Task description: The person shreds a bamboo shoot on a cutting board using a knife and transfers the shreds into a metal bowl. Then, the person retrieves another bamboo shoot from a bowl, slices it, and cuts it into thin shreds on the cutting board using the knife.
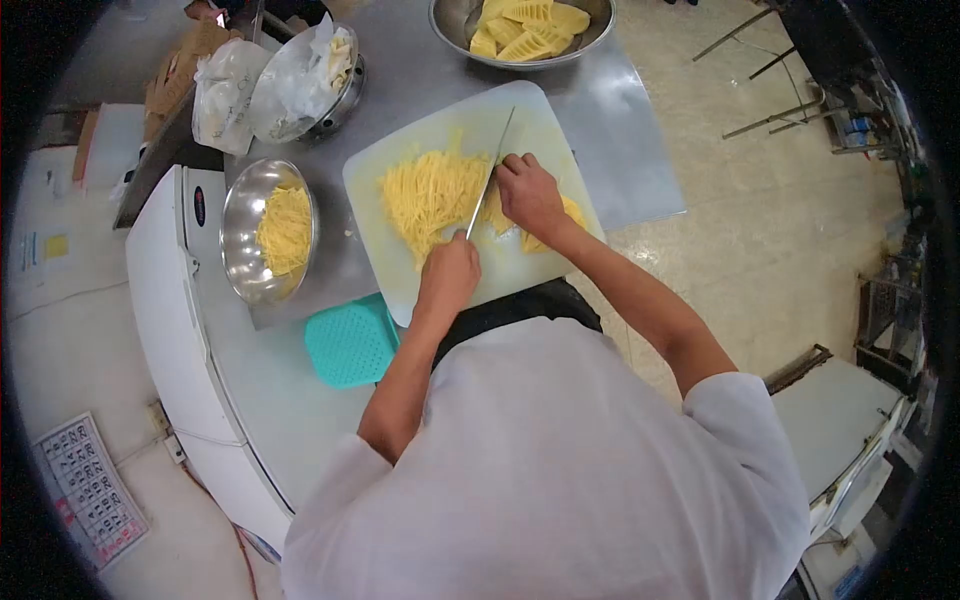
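Note:
My left hand (449,275) is closed around the handle of a long kitchen knife (485,190), its blade pointing away across the white cutting board (380,275). Just right of the blade, my right hand (530,196) presses down with curled fingers on yellow bamboo shoot slices (496,212), partly hidden under it. Left of the knife lies a heap of thin bamboo shoot shreds (430,198). More slices (572,212) rest on the board by my right wrist.
A steel bowl (236,225) of shreds stands left of the board. Behind the board, another steel bowl (447,38) holds bamboo shoot pieces. A turquoise basket (350,345) sits near my left forearm. Plastic bags (222,95) and a bag-lined bowl (285,95) stand at the back left of the steel table (630,150).

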Available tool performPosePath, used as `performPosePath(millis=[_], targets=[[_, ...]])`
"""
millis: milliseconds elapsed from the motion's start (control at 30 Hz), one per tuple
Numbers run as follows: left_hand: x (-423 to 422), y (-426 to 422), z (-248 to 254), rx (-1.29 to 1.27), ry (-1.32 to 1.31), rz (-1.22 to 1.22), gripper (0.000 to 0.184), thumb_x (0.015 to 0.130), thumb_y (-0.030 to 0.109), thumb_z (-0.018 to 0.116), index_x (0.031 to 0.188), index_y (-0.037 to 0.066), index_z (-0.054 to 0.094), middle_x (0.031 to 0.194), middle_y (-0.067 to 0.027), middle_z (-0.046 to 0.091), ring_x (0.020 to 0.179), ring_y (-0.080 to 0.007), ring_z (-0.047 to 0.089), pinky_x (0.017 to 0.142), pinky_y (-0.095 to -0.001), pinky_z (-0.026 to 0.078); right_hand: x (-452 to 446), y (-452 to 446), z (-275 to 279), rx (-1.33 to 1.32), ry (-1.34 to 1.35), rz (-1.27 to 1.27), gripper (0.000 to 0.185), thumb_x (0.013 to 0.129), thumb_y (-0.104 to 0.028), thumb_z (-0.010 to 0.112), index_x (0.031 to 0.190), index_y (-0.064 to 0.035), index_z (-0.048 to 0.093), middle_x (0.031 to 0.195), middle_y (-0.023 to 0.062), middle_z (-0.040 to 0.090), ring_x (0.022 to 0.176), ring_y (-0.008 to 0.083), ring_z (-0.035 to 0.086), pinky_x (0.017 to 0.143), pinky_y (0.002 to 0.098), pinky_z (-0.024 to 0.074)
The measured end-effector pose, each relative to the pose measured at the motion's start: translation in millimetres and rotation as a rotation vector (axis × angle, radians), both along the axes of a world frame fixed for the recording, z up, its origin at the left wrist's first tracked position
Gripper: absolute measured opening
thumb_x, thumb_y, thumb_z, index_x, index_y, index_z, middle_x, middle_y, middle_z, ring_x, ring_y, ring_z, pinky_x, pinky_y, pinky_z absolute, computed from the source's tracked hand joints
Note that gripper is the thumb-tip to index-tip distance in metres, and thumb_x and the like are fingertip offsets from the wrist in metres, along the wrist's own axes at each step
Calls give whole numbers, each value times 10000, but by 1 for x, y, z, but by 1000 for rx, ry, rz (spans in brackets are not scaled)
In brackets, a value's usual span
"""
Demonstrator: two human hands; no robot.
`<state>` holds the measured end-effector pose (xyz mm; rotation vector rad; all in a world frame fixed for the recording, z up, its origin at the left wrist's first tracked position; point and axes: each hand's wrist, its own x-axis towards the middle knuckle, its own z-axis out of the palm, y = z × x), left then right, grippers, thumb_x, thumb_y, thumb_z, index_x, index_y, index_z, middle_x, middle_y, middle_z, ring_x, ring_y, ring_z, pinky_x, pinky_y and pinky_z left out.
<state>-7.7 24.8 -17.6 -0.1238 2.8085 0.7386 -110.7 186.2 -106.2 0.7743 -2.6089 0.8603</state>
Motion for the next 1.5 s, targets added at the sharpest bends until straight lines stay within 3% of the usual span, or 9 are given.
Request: performPosePath(millis=[433,567,667,800,967,1067,1200,1367,1500], targets=[[16,-1,27,11,-19,0,253,974,136,506,927,-79,632,800,-350,642,803,-512,658,732,-583,516,0,3,-3,-7,5,-7,161,778,-58,635,937,-32,640,935,103,603,889,316,576,732,428,540],[11,-2,-15,2,-5,-35,256,977,144,510,930,-75,634,798,-350,641,809,-517,655,734,-587,513,0,2,-1,-26,13,-4,182,781,-57,639,961,-30,639,945,113,606,892,316,573,742,425,537],[10,0,28,19,-41,5,271,976,146,502,928,-90,626,806,-365,635,820,-527,649,748,-596,507,0,2,-2,-36,8,-5,194,777,-50,640,970,-30,638,943,117,605,894,317,572,746,424,536],[0,3,-5,5,-25,-30,275,973,153,509,920,-90,629,796,-363,634,814,-527,648,748,-595,506,5,1,-5,-4,-4,-10,186,774,-49,639,959,-26,633,943,117,606,891,320,573,742,420,537],[1,-4,18,27,-8,-17,277,969,145,498,916,-94,628,800,-363,634,809,-524,652,738,-585,514,-1,1,-4,0,7,-16,184,772,-48,635,954,-27,625,945,117,607,887,326,574,733,419,539],[-1,-5,-28,-6,-3,-64,260,961,150,519,937,-80,637,808,-353,641,816,-522,653,735,-578,519,1,0,-4,-56,13,-24,202,761,-43,640,961,-26,621,942,114,605,887,326,574,731,422,540],[-4,-3,25,104,-102,36,254,959,141,517,948,-83,635,813,-351,643,819,-518,656,740,-576,521,2,2,-4,-52,34,-15,204,764,-43,643,965,-24,617,951,113,608,886,323,574,726,426,542],[2,-5,-23,44,-39,-38,248,954,142,530,927,-84,627,821,-350,641,835,-519,650,742,-583,508,1,2,-1,-10,-6,-16,196,777,-54,653,969,-23,620,938,112,593,898,320,579,724,434,544],[-5,-3,16,89,-73,34,243,946,138,537,924,-81,642,836,-349,644,839,-518,649,770,-582,502,-5,0,-3,-33,31,-25,195,772,-58,657,961,-23,624,923,110,581,900,315,581,724,432,545]])
